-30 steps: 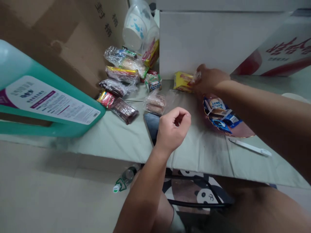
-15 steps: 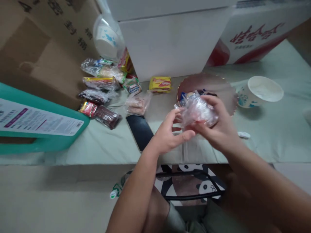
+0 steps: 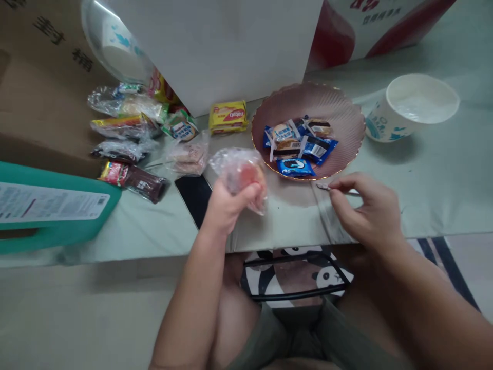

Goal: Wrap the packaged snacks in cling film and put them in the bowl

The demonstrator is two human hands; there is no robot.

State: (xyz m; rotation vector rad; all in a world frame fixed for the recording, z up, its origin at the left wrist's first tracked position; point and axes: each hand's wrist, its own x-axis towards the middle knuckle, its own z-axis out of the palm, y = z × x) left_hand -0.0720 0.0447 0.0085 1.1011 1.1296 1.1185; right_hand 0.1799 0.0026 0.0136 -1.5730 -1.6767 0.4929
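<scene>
My left hand (image 3: 231, 200) is closed around a clear plastic bag (image 3: 236, 159) with something reddish and tan inside, held just above the table in front of the phone. The thumb presses on the bag's near side. My right hand (image 3: 367, 210) is pinched at the table, right of the bag, with a small pale piece (image 3: 323, 186) at its fingertips. Its kind is too small to tell. A whitish edge (image 3: 353, 193) shows just behind the fingers. Beyond both hands, a pink ribbed plate (image 3: 348, 113) holds several small wrapped snacks (image 3: 302, 144).
A paper bowl (image 3: 393, 121) stands right of the plate. A yellow wafer packet (image 3: 228, 115), a packet of pinkish food (image 3: 188, 154), more wrapped snacks (image 3: 142, 182) and a dark phone (image 3: 192, 195) lie leftward. A teal container (image 3: 92, 221) and white box (image 3: 239, 46) stand around.
The bag, between both hands before, is now in my left hand alone and further left. My right hand has let go and moved right, down to the table. The view has shifted.
</scene>
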